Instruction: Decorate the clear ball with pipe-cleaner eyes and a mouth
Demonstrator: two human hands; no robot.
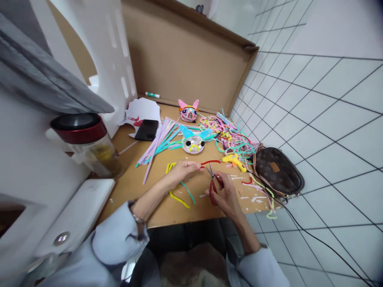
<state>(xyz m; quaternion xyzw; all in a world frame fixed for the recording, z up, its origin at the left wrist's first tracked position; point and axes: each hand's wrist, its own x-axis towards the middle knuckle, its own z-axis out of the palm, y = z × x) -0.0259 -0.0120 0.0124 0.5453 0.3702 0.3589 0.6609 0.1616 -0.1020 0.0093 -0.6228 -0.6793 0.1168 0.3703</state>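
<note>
Between the fingertips of my left hand (186, 170) is pinched a red pipe cleaner (211, 162), its free end reaching right toward the glue gun. My right hand (229, 195) grips red-handled scissors (213, 181); their blades are spread and point up at the pipe cleaner, close to my left fingertips. Just beyond my hands sits a clear animal head with blue ears and black eyes (193, 143). Under and beside my left forearm lie yellow pipe cleaners (179, 199) and a teal pipe cleaner (188, 193).
A yellow glue gun (235, 161) lies right, near a brown handbag (278, 169) and a cable. Behind are a tangle of pipe cleaners (236, 137), a pink-eared head (188, 113) and a cardboard panel (185, 56). Leftward are a phone (146, 130), purple and teal strips (158, 141) and a jar (92, 147).
</note>
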